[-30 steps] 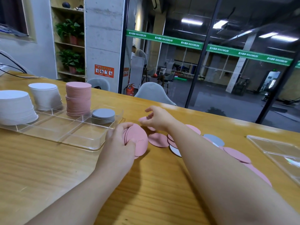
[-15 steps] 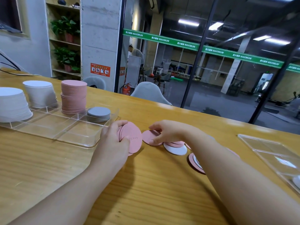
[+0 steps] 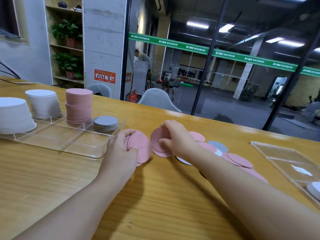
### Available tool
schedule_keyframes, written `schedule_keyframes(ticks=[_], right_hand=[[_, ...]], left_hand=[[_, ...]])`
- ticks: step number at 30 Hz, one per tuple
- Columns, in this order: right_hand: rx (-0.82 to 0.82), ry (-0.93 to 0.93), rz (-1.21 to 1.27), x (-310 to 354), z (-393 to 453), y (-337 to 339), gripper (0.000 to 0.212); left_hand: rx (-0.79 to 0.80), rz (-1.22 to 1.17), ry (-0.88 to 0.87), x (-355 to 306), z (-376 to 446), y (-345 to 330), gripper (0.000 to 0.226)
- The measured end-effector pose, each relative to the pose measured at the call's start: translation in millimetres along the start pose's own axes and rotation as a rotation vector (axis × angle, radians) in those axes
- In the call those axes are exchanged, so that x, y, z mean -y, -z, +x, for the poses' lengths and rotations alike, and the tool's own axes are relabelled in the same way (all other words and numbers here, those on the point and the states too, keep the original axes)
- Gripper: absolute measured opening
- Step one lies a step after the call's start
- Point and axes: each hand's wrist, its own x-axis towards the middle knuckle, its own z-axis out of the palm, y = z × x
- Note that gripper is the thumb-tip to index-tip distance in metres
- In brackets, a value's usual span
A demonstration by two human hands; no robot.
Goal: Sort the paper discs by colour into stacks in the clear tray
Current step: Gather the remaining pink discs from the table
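My left hand [image 3: 119,151] grips a bundle of pink discs [image 3: 142,148] just right of the clear tray [image 3: 81,149]. Close beside it, my right hand [image 3: 174,137] pinches a pink disc [image 3: 158,144], lifted off the table on its edge. Loose pink discs [image 3: 239,160], a grey disc [image 3: 218,146] and a white disc [image 3: 184,161] lie scattered on the wood behind my right forearm. In the tray stand two white stacks [image 3: 43,103], a tall pink stack [image 3: 78,106] and a low grey stack [image 3: 105,123].
A second clear tray [image 3: 284,158] with a white disc in it lies at the right edge of the wooden table [image 3: 155,196]. Grey chairs [image 3: 156,99] stand behind the table's far edge, in front of a glass wall.
My right hand has drawn back from the scattered discs toward my left hand and now holds a pink disc raised off the table. The left hand kept its bundle.
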Motion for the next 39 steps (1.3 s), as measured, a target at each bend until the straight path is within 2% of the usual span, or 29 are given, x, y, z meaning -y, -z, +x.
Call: schedule_keyframes(ticks=[3, 5, 8, 10, 12, 14, 19, 23, 26, 31, 34, 36, 39], right_hand=[[-0.144, -0.035, 0.182, -4, -16, 11, 0.021], [-0.155, -0.060, 0.294, -6, -30, 19, 0.015], [-0.163, -0.113, 0.540, -7, -56, 25, 0.014], [-0.167, -0.135, 0.646, -5, -73, 24, 0.020], [-0.171, -0.130, 0.572, -4, -84, 17, 0.022], [-0.171, -0.107, 0.402, -4, -90, 7, 0.012], [-0.159, -0.010, 0.207, -4, -93, -2, 0.024], [-0.187, 0.004, 0.238, -6, -94, 0, 0.023], [-0.154, 0.047, 0.249, 0, -94, -1, 0.027], [-0.057, 0.082, 0.248, 7, -96, -4, 0.052], [0.011, -0.011, 0.296, 7, -97, -2, 0.065], [0.084, -0.063, 0.362, 8, -96, -3, 0.064], [0.102, -0.054, 0.429, 10, -97, -4, 0.059]], left_hand=[[-0.017, -0.027, 0.007, -2, -1, 3, 0.044], [-0.013, -0.005, -0.009, -3, -2, 5, 0.045], [0.057, 0.059, -0.066, -8, -6, 5, 0.046], [0.110, 0.072, -0.077, -14, -11, 5, 0.047], [0.166, 0.069, -0.063, -20, -16, 5, 0.045], [0.245, 0.059, -0.073, -23, -22, 5, 0.044], [0.401, 0.073, -0.167, -26, -36, 5, 0.036], [0.459, 0.133, -0.216, -26, -39, 3, 0.030], [0.495, 0.193, -0.273, -25, -40, -3, 0.039], [0.495, 0.231, -0.274, -24, -40, -3, 0.047], [0.498, 0.218, -0.269, -25, -39, -3, 0.049], [0.479, 0.227, -0.278, -25, -39, -4, 0.053], [0.447, 0.271, -0.260, -22, -37, -5, 0.061]])
